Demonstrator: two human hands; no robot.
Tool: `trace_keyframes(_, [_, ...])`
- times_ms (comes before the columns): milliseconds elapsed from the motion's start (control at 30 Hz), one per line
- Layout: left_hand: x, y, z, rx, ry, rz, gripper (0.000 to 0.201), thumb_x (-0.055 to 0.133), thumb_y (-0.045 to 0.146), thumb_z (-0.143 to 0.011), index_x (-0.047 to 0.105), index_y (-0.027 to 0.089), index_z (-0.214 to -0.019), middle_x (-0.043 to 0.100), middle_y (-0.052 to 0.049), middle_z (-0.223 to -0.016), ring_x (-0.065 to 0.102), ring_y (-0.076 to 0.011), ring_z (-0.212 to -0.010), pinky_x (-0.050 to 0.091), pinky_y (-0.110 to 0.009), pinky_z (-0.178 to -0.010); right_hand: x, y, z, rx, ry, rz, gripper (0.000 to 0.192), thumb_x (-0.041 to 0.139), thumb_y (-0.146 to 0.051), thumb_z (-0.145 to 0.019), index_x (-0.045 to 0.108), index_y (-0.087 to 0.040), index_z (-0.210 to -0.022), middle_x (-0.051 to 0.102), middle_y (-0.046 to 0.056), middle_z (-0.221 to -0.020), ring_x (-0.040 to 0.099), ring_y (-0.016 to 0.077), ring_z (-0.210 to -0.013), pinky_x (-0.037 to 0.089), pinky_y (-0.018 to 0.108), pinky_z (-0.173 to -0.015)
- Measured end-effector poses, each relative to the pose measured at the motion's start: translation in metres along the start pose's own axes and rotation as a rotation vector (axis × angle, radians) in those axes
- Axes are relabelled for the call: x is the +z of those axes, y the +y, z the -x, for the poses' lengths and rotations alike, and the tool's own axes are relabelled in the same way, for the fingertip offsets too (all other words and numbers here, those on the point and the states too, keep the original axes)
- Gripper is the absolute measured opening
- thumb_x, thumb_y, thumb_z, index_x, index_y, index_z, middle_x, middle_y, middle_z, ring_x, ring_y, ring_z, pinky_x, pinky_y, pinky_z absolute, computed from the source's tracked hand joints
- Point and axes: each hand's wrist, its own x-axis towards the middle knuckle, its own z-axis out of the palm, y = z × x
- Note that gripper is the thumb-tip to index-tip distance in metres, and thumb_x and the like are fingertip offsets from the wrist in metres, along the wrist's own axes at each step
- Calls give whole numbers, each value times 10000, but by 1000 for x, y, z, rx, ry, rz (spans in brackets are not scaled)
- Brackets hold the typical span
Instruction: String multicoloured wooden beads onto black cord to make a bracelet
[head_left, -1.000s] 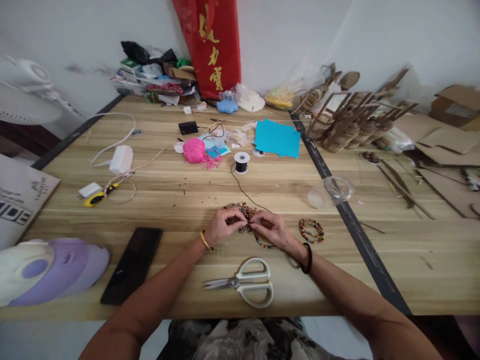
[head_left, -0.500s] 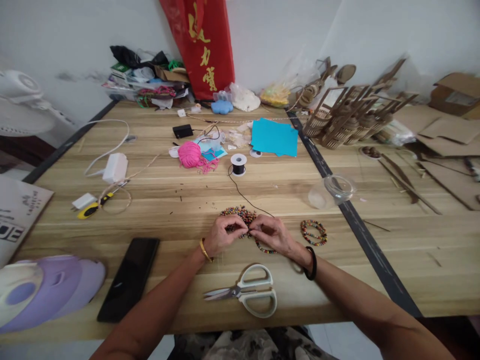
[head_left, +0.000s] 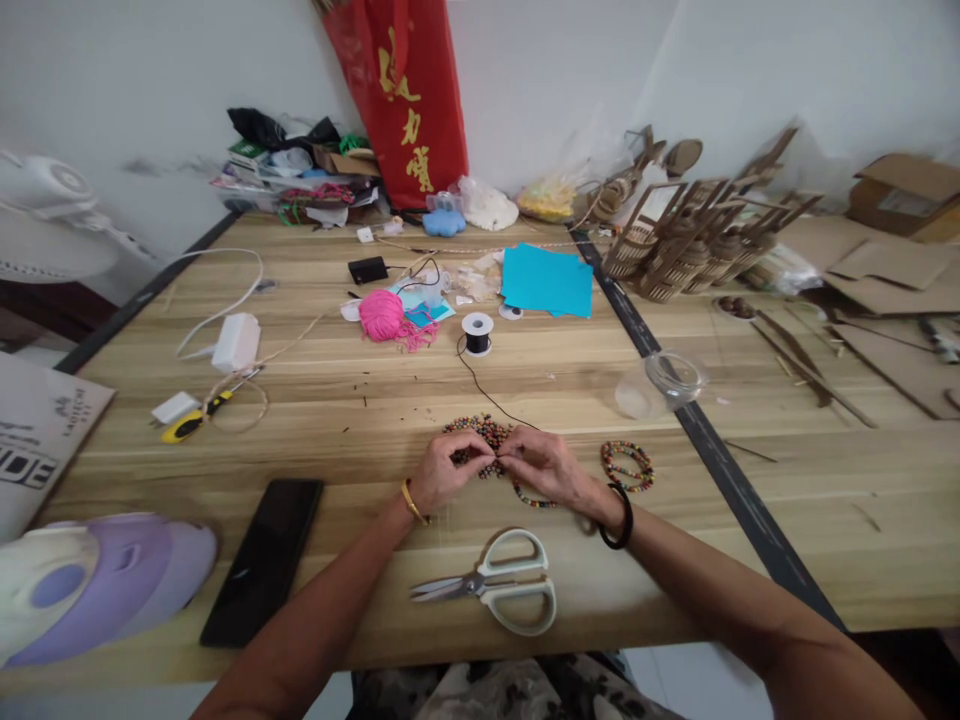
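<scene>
Beading in hand: left hand (head_left: 442, 472) and right hand (head_left: 546, 466) meet fingertip to fingertip over the pile of beads (head_left: 480, 434), fingers pinched together on what looks like a bead and the black cord, though the contact is too small to confirm. The step is best done with wrists rested on the table (head_left: 337, 400) and the cord end steady. Part-strung strand (head_left: 534, 499) trails just below the right hand; cord runs to the spool (head_left: 478, 332); finished bracelet (head_left: 626, 464) and scissors (head_left: 495, 590) lie near.

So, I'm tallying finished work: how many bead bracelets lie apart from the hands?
1: the bead bracelet lies coiled on the table, just beyond the right hand. More may hide under the hands.
</scene>
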Motion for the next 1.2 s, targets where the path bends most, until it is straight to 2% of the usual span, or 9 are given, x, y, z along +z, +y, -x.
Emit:
trace_keyframes(267, [-4, 2, -2, -30, 0, -36, 170, 659, 272, -828, 680, 132, -735, 704, -68, -724, 636, -154, -687, 499, -267, -703, 1, 5, -3, -13, -25, 28, 202, 579, -353, -918, 652, -171, -869, 633, 49, -755, 572, 149, -681, 469, 265, -626])
trace_keyframes(567, [-3, 0, -1, -79, -11, -30, 177, 651, 280, -826, 671, 133, -729, 700, -59, -722, 623, -148, -671, 485, -257, -685, 9, 8, -1, -138, 72, 65, 163, 536, -299, -945, 619, -189, -859, 629, 58, -781, 577, 171, -759, 474, 299, -695])
trace_keyframes(733, [-2, 0, -1, -89, -13, -33, 204, 649, 317, -827, 670, 139, -729, 695, -55, -717, 615, -148, -664, 483, -257, -676, 9, 7, 1, -126, 64, 102, 141, 569, -319, -928, 623, -194, -894, 631, 55, -773, 572, 166, -710, 468, 294, -648])
trace_keyframes(1200, [-2, 3, 1, -74, -51, -69, 165, 651, 277, -826, 677, 137, -742, 693, -39, -712, 617, -140, -666, 482, -251, -691, 8, 4, 4, -178, 76, 93, 139, 528, -287, -946, 619, -197, -894, 621, 68, -796, 565, 182, -756, 475, 311, -671])
